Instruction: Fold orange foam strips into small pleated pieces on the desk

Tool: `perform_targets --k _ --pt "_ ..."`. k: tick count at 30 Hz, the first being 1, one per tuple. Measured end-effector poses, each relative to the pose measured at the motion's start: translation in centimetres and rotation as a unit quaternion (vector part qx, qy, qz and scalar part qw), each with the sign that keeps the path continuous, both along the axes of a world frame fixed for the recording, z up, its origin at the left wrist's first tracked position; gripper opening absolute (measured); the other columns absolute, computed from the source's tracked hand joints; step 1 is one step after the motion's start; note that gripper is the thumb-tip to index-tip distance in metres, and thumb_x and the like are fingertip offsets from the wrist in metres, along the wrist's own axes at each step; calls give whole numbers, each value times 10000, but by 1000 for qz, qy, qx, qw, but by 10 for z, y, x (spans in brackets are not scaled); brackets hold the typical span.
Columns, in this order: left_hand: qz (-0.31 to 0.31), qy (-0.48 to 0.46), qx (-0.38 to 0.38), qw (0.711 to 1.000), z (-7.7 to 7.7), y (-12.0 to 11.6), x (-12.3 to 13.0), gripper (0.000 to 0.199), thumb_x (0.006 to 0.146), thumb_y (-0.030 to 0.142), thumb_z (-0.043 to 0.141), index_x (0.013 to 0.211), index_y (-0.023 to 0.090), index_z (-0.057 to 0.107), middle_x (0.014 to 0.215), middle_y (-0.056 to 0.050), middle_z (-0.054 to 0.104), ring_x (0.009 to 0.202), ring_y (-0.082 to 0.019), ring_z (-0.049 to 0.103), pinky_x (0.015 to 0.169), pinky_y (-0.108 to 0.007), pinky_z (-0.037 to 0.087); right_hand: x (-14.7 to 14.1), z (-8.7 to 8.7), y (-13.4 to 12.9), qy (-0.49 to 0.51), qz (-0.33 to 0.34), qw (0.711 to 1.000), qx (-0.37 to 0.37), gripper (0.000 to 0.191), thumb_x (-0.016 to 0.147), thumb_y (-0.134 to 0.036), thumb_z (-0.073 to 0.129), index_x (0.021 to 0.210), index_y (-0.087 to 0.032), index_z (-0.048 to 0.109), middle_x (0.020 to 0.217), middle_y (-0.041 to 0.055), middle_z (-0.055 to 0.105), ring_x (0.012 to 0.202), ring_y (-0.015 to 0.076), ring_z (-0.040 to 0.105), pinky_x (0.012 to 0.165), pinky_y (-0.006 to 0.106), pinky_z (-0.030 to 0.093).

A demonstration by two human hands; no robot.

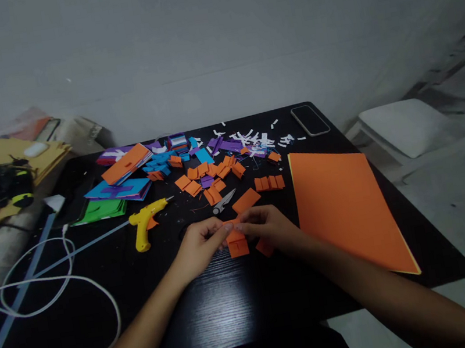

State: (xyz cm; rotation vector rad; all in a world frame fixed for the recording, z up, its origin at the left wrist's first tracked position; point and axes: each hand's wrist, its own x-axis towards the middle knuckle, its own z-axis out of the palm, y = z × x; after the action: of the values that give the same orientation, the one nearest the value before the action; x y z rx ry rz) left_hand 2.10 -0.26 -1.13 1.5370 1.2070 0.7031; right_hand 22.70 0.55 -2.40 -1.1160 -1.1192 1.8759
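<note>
Between my two hands is a folded orange paper piece (238,246), its lower end hanging toward me over the black table. My left hand (203,244) pinches its upper left side with thumb and fingers. From the right, my right hand (268,226) grips the same piece near its top, the two thumbs nearly touching. Just beyond the hands lie a flat orange strip (246,200) and scissors (224,201), their handles partly hidden. Another small orange piece (265,247) sits under my right hand.
A yellow glue gun (147,221) lies left, its cord running left. Orange sheets (343,203) cover the table's right side, with a phone (310,120) behind. Folded orange pieces (214,171), white scraps (253,140) and coloured paper stacks (118,191) lie farther back. A white cable (115,310) loops at left.
</note>
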Motion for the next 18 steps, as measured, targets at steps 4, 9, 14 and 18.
perform_targets --k 4,9,14,18 --pt "3 -2 -17 1000 1 0 0 442 926 507 620 655 157 610 561 22 574 539 -108 510 541 -216 375 0 -1 0 -4 -4 1000 3 384 684 -481 890 818 -156 734 762 8 725 682 146 677 685 282 544" --pt "7 -10 -17 1000 1 0 0 423 906 508 644 677 153 618 578 21 573 557 -111 514 548 -217 377 1 -2 1 -28 -5 999 35 375 706 -483 873 838 -157 741 789 22 734 717 165 692 712 303 542" --pt "10 -12 -7 1000 1 0 0 425 906 498 651 657 160 586 579 28 558 559 -107 492 547 -217 365 3 0 2 -34 -3 998 50 391 688 -504 872 819 -161 738 776 23 731 703 173 688 692 311 542" --pt "8 -13 4 1000 0 0 0 421 912 485 643 651 163 571 574 33 548 555 -104 481 544 -216 355 3 1 1 -41 -2 998 53 408 689 -514 866 827 -153 737 774 24 727 701 170 681 687 305 532"
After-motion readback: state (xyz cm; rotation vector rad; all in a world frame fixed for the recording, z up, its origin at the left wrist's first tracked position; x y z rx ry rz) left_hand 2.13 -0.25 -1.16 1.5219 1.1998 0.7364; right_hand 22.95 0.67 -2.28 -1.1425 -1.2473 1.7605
